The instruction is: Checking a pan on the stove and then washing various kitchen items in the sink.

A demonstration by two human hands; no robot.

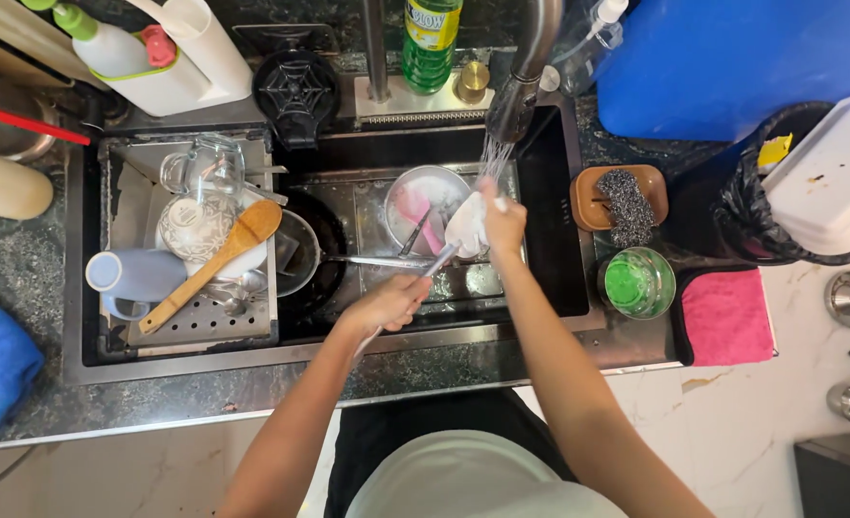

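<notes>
Left hand [387, 305] grips a ladle [466, 228] by its handle while right hand [502, 223] rubs its soapy bowl under the tap [519, 91] at 12 o'clock in the sink [540, 288]; best keep that bowl beneath the stream.

Soapy metal utensil [444, 257] under running water

Over a dark sink [540, 192], the left hand [387, 305] grips the handle of a metal utensil [432, 266] whose upper end is wrapped in white foam at the right hand [502, 223], directly under water streaming from the faucet [519, 96]. Behind the hands a steel bowl [423, 192] sits in the basin beside a black pan [302, 251]. A drying rack [252, 321] on the left holds a wooden spatula [214, 264], a glass mug [209, 163] and a pale blue cup [132, 276], while a steel scrubber [626, 203] lies on a brown dish to the right.
</notes>
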